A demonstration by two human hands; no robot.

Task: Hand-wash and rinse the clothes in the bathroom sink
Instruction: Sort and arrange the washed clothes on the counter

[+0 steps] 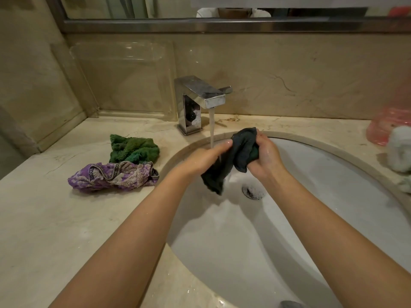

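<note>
We hold a dark wet cloth (231, 158) over the white oval sink (333, 174), left hand (205, 157) pinching 1 edge, right hand (264, 153) gripping the bunched end, beside the chrome tap's running water (211, 130). Rubbing under that stream should rinse better.

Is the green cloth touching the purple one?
Touching. In the head view the green cloth lies on the counter with its near edge against the top of the purple cloth, no counter showing between them.
</note>
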